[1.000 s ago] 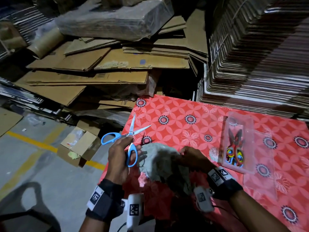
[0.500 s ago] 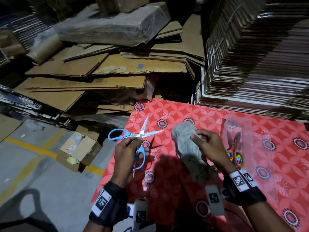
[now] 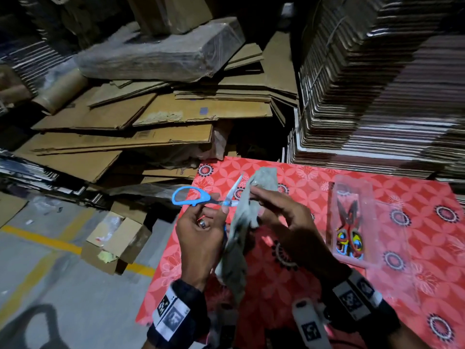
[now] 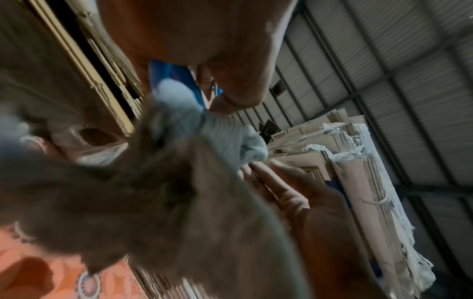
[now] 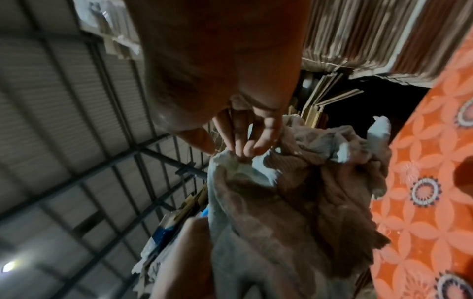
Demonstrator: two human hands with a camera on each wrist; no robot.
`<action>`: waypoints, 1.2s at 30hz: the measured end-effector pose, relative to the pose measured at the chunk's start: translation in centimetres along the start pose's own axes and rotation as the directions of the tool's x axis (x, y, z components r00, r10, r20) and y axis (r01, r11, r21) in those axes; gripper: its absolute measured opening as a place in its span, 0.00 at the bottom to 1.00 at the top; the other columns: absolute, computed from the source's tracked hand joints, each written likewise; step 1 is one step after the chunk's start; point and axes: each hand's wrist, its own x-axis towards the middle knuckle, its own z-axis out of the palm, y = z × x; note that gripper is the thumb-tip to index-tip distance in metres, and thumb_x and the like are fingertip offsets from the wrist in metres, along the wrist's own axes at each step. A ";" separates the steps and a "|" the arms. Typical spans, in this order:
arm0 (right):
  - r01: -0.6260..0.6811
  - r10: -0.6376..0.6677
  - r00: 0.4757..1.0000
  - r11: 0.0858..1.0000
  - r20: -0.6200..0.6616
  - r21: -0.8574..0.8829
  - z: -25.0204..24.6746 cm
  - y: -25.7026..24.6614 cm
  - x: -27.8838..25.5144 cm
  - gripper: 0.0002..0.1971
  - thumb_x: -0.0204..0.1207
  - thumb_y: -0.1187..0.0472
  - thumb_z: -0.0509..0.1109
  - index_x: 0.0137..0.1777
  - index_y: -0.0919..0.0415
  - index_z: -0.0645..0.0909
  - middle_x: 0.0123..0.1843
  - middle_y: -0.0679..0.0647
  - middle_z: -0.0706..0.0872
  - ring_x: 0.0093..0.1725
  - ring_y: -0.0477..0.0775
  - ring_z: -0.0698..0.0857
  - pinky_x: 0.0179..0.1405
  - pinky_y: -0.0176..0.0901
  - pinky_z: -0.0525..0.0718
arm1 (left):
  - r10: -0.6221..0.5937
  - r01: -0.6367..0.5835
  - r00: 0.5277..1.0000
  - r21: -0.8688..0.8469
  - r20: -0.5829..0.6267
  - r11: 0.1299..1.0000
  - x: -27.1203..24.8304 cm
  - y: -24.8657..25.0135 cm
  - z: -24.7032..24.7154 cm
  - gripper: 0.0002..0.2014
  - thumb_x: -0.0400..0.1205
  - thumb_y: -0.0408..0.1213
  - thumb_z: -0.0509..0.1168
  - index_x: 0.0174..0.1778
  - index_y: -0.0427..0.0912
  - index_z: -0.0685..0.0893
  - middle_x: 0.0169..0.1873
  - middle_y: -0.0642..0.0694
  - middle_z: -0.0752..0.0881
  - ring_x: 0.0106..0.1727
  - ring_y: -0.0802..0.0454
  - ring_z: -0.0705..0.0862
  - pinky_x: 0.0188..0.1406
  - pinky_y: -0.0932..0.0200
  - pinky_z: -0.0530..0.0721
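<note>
My left hand [image 3: 203, 225] grips blue-handled scissors [image 3: 193, 197] with the blades spread apart, above the left edge of the red patterned tablecloth [image 3: 289, 280]. A grey rag [image 3: 246, 222] hangs between both hands, its upper part lying against the blades. My right hand [image 3: 274, 210] pinches the rag near its top; the right wrist view shows the fingertips [image 5: 252, 149] nipping the cloth [image 5: 281, 192]. In the left wrist view the rag [image 4: 153, 182] fills the foreground, with my left hand [image 4: 230, 60] above it and the right hand's fingers [image 4: 276, 182] beside it.
A clear plastic pack [image 3: 352, 220] holding red-handled scissors lies on the cloth at the right. Tall stacks of flattened cartons [image 3: 377, 84] rise behind the table. Loose cardboard sheets [image 3: 151, 122] pile up at the left, with a small open box [image 3: 118, 243] on the concrete floor.
The right hand lifted the rag from the table and brought it left to the scissors. The left hand raised the scissors toward the cloth, so the two now meet.
</note>
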 end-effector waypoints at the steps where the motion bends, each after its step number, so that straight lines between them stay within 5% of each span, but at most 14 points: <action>1: 0.088 -0.088 0.996 0.986 0.007 -0.142 0.2 0.4 0.0 0.21 0.81 0.59 0.73 0.74 0.54 0.86 0.70 0.43 0.88 0.73 0.47 0.83 0.72 0.47 0.80 | 0.018 -0.018 1.000 0.022 0.019 1.000 0.0 0.0 -0.1 0.04 0.83 0.24 0.73 0.51 0.35 0.89 0.26 0.49 0.76 0.24 0.56 0.72 0.25 0.63 0.74; 3: 0.159 -0.171 0.985 0.948 -0.019 -0.275 1.0 0.5 0.1 0.21 0.79 0.55 0.77 0.72 0.55 0.87 0.68 0.43 0.86 0.72 0.48 0.81 0.72 0.51 0.79 | 0.025 -0.028 0.998 0.046 0.051 0.999 0.1 -0.4 -0.2 0.05 0.83 0.25 0.73 0.47 0.39 0.89 0.24 0.53 0.77 0.24 0.55 0.71 0.26 0.59 0.72; 7: 0.098 -0.138 0.983 0.951 -0.118 -0.293 1.6 0.1 0.4 0.20 0.72 0.45 0.79 0.61 0.52 0.89 0.58 0.36 0.85 0.64 0.42 0.84 0.65 0.57 0.83 | 0.059 -0.068 0.993 0.079 0.107 0.995 0.3 -0.6 -0.7 0.02 0.82 0.25 0.74 0.45 0.33 0.89 0.23 0.57 0.79 0.24 0.56 0.75 0.27 0.58 0.75; 11: -0.013 -0.007 0.997 0.963 -0.074 -0.269 1.1 0.3 0.9 0.20 0.69 0.45 0.85 0.58 0.53 0.92 0.53 0.36 0.89 0.56 0.35 0.87 0.59 0.43 0.87 | 0.079 -0.088 0.992 0.095 0.094 0.992 0.4 -0.8 -0.9 0.04 0.82 0.26 0.76 0.42 0.36 0.89 0.25 0.45 0.80 0.25 0.54 0.75 0.27 0.56 0.74; 14: -0.045 0.039 0.999 0.964 -0.027 -0.260 1.0 0.0 1.3 0.18 0.68 0.49 0.88 0.55 0.55 0.93 0.46 0.32 0.88 0.52 0.33 0.87 0.53 0.32 0.85 | 0.093 -0.104 0.988 0.091 0.123 0.990 0.6 -1.0 -1.1 0.04 0.82 0.25 0.75 0.45 0.38 0.90 0.24 0.47 0.77 0.24 0.54 0.72 0.26 0.58 0.72; 17: -0.064 0.066 0.998 0.977 0.003 -0.201 0.9 -0.2 1.7 0.10 0.69 0.52 0.87 0.44 0.54 0.91 0.37 0.42 0.88 0.41 0.38 0.86 0.41 0.32 0.81 | 0.120 -0.137 0.984 0.128 0.134 0.982 0.7 -1.1 -1.0 0.08 0.81 0.25 0.76 0.39 0.35 0.86 0.25 0.52 0.77 0.26 0.60 0.73 0.29 0.63 0.73; 20: -0.112 0.121 0.983 0.991 0.136 -0.073 1.0 0.3 2.0 0.13 0.71 0.51 0.82 0.35 0.57 0.85 0.29 0.43 0.80 0.32 0.40 0.77 0.33 0.39 0.75 | 0.150 -0.175 0.973 0.136 0.177 0.975 0.8 -0.6 -0.9 0.12 0.81 0.29 0.77 0.35 0.33 0.83 0.25 0.55 0.77 0.27 0.62 0.73 0.29 0.65 0.73; 23: -0.153 0.115 0.974 0.969 0.195 0.192 0.9 0.6 2.0 0.11 0.76 0.64 0.82 0.36 0.65 0.85 0.29 0.42 0.77 0.31 0.41 0.73 0.33 0.34 0.71 | 0.217 -0.260 0.940 0.142 0.264 0.955 1.0 0.3 -1.0 0.13 0.82 0.40 0.74 0.39 0.34 0.85 0.25 0.53 0.75 0.28 0.59 0.73 0.28 0.56 0.72; 25: -0.117 0.075 0.983 0.958 0.166 0.262 0.7 0.3 1.9 0.09 0.80 0.70 0.78 0.37 0.62 0.89 0.29 0.44 0.79 0.32 0.40 0.75 0.35 0.33 0.72 | 0.254 -0.306 0.923 0.151 0.289 0.940 1.3 1.0 -1.2 0.14 0.85 0.44 0.72 0.41 0.37 0.86 0.26 0.49 0.76 0.29 0.58 0.74 0.29 0.52 0.73; 27: -0.087 0.050 0.988 0.961 0.147 0.263 0.5 0.4 2.0 0.08 0.81 0.66 0.77 0.41 0.67 0.91 0.32 0.61 0.82 0.35 0.48 0.78 0.38 0.42 0.74 | 0.262 -0.318 0.912 0.142 0.315 0.937 1.7 1.5 -1.1 0.11 0.87 0.42 0.69 0.42 0.42 0.88 0.29 0.46 0.81 0.32 0.57 0.78 0.32 0.56 0.76; 29: -0.070 0.039 0.991 0.969 0.131 0.238 0.5 0.7 1.9 0.18 0.81 0.59 0.77 0.43 0.78 0.87 0.37 0.73 0.80 0.35 0.58 0.76 0.38 0.48 0.73 | 0.237 -0.296 0.918 0.151 0.317 0.943 2.0 1.4 -0.9 0.11 0.87 0.41 0.68 0.41 0.42 0.88 0.30 0.44 0.83 0.33 0.57 0.79 0.33 0.58 0.78; 33: -0.142 0.101 0.982 0.952 0.159 0.271 0.3 0.4 2.1 0.07 0.79 0.65 0.79 0.45 0.72 0.91 0.35 0.65 0.88 0.36 0.46 0.82 0.38 0.43 0.77 | 0.219 -0.298 0.919 0.213 0.328 0.931 2.3 0.8 -0.3 0.13 0.86 0.43 0.68 0.40 0.40 0.87 0.30 0.44 0.82 0.33 0.49 0.80 0.34 0.50 0.77; 34: -0.178 0.126 0.974 0.941 0.190 0.289 0.2 0.2 2.2 0.07 0.78 0.65 0.80 0.46 0.70 0.92 0.38 0.69 0.90 0.38 0.49 0.84 0.39 0.45 0.79 | 0.216 -0.301 0.916 0.221 0.339 0.928 2.3 0.7 -0.2 0.13 0.86 0.43 0.68 0.40 0.39 0.87 0.30 0.43 0.82 0.34 0.45 0.81 0.34 0.48 0.77; 36: -0.190 0.131 0.966 0.945 0.224 0.266 0.2 0.6 2.2 0.19 0.74 0.54 0.82 0.46 0.74 0.90 0.40 0.79 0.86 0.38 0.52 0.80 0.35 0.53 0.75 | 0.198 -0.286 0.913 0.213 0.357 0.934 2.2 0.7 0.1 0.12 0.86 0.41 0.68 0.40 0.39 0.86 0.30 0.46 0.82 0.34 0.48 0.80 0.36 0.49 0.79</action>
